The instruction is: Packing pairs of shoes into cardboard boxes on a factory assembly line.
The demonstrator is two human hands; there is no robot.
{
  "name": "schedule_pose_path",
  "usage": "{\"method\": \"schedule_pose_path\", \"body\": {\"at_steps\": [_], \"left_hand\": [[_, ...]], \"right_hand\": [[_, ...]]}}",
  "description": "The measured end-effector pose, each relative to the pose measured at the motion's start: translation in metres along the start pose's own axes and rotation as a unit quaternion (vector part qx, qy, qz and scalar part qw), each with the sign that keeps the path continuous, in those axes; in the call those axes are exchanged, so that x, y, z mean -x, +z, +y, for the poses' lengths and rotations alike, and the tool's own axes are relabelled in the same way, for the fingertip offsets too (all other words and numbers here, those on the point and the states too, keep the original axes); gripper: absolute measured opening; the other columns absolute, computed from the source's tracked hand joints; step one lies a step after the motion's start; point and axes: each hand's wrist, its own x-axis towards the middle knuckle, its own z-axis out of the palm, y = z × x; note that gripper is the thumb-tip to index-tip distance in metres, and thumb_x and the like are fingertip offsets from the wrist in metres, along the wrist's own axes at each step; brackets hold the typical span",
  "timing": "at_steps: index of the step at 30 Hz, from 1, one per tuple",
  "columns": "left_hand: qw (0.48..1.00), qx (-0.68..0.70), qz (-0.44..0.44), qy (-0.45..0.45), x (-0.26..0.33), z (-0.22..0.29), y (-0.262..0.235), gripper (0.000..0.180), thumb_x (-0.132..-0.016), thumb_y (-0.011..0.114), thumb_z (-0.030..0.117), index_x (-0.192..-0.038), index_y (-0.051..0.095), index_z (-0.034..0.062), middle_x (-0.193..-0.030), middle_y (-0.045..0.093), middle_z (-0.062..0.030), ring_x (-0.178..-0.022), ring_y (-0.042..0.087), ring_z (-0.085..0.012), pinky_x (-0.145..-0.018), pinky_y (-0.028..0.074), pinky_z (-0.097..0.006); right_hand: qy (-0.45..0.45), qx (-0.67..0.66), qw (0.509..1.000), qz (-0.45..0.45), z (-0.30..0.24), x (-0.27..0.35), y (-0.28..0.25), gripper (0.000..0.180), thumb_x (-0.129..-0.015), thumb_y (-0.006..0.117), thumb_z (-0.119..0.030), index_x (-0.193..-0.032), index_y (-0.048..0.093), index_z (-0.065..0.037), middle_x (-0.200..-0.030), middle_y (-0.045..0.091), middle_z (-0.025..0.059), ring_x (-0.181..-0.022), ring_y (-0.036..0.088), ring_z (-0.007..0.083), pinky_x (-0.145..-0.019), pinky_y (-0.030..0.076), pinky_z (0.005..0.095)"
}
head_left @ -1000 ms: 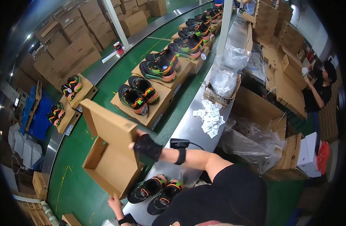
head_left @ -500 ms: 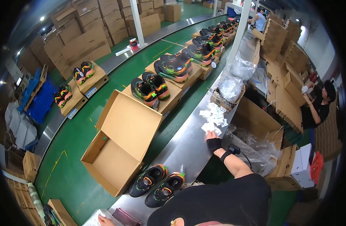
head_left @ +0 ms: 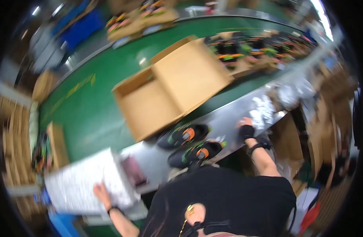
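Note:
My left hand rests on a white, paper-like stack at the lower left, its blurred fingers apart. In a black fingerless glove, my right hand is on the metal ledge, beside a pile of small white packets. Motion blur hides whether its fingertips hold a packet. Between my arms stand two black sneakers with orange and green trim, the farther sneaker and the nearer sneaker. Beyond them, an open brown shoebox shows a bare inside, its lid folded back to the right.
A dark reddish flat item lies beside the white stack. Sneakers on boxes line the green conveyor. Clear plastic bags sit past the packets, near cartons at right. A blurred person is at the far right.
The view has swung to the right and down and is blurred. The white stack under my left hand now shows fully. My right hand remains by the packets.

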Motion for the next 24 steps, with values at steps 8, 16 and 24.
{"method": "schedule_pose_path", "body": {"at_steps": [8,16,24], "left_hand": [[0.996,-0.062,-0.063,-0.006,0.008,0.029,-0.031,0.025,-0.076,0.059,0.024,-0.079,0.051,0.0004,-0.074,0.049,-0.0135,-0.075,0.047,-0.0311,-0.067,0.037,-0.038],[0.996,-0.049,0.049,-0.056,-0.007,0.021,-0.092,0.018,-0.084,0.047,0.019,-0.078,0.049,0.0013,-0.070,0.052,-0.0210,-0.069,0.049,-0.0406,-0.059,0.040,-0.042],[0.898,0.435,0.024,-0.061,-0.069,0.233,-0.165,0.018,-0.089,0.040,0.016,-0.093,0.048,0.0006,-0.074,0.056,-0.0085,-0.053,0.055,-0.0135,-0.046,0.047,-0.026]], "right_hand": [[-0.102,-0.059,0.992,0.045,-0.091,-0.035,-0.032,0.019,-0.083,0.053,-0.017,-0.096,0.060,-0.004,-0.112,0.053,0.0167,-0.098,0.055,0.0262,-0.083,0.043,0.0308],[-0.165,-0.305,0.937,-0.032,-0.340,-0.087,-0.046,0.017,-0.082,0.055,-0.017,-0.087,0.060,-0.001,-0.071,0.059,0.0054,-0.065,0.052,0.0095,-0.062,0.044,0.0249],[-0.489,-0.335,0.675,-0.440,-0.463,-0.049,-0.047,0.078,-0.064,0.072,-0.024,-0.127,0.030,-0.005,-0.121,0.041,0.0187,-0.112,0.041,0.0301,-0.093,0.034,0.0363]]}}
